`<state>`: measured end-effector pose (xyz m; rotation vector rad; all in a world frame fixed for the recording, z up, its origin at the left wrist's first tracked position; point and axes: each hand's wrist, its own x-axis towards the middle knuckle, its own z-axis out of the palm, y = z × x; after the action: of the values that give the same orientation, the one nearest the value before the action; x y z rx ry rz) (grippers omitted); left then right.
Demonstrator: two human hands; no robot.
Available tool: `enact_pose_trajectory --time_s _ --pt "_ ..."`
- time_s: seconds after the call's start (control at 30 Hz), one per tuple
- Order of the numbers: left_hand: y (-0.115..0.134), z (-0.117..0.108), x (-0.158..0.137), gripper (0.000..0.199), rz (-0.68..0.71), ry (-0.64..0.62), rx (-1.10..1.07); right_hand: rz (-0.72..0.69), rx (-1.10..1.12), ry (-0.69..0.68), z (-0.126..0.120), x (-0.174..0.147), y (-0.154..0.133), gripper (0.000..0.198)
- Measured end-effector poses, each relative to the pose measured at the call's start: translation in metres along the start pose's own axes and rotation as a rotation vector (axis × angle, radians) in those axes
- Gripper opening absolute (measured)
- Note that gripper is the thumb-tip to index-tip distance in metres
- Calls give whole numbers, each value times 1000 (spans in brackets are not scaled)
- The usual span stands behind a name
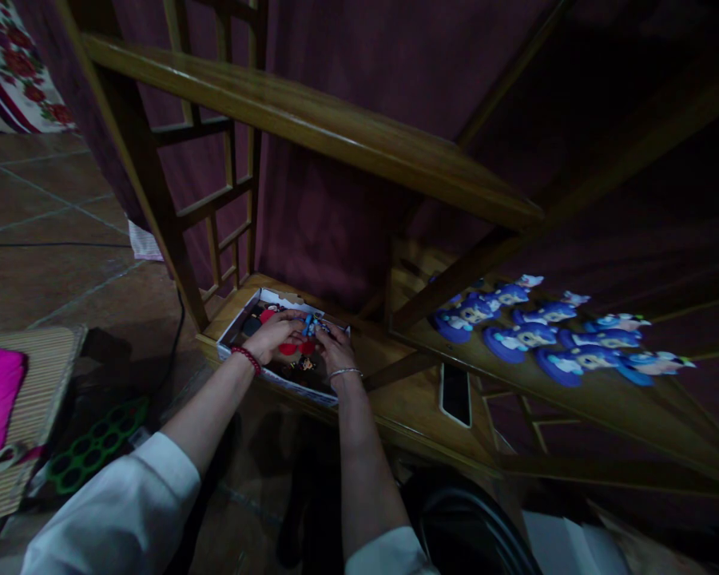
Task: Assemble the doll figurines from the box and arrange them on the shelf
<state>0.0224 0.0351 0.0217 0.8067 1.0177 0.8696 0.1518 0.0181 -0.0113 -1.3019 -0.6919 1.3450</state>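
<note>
Left hand [272, 335] and right hand [338, 350] together over open cardboard box [299, 389], fingertips pinching 1 small blue figurine [307, 323].

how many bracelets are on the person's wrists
2: a red beaded bracelet at the wrist of the left hand, and a thin silvery ring-shaped bracelet at the wrist of the right hand. The pale cloth sleeves may hide more.

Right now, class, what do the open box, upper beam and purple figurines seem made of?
Open box: probably matte cardboard, with thin white walls. Upper beam: apparently varnished wood, brown, shiny. Purple figurines: smooth, rounded, perhaps plastic or resin; too blurred to tell.
</note>
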Motion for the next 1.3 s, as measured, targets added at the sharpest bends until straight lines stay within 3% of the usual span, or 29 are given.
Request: enact_pose_trajectory --time_s 0.2,0.33,0.53,0.93,1.3 --pt "0 -5 -2 26 -15 -8 53 -25 -72 -6 1 0 3 37" --pt "5 -7 -6 30 -10 -42 47 -119 -161 -32 1 -1 2 36" --pt "9 -4 -12 33 65 -92 -23 -264 -252 -31 0 1 -1 34" --pt "15 -6 -18 35 169 -225 -51 -356 -272 -94 -1 -11 -16 29" --pt "11 -5 -13 36 158 -162 -32 -383 -363 -65 -2 -3 -8 28"
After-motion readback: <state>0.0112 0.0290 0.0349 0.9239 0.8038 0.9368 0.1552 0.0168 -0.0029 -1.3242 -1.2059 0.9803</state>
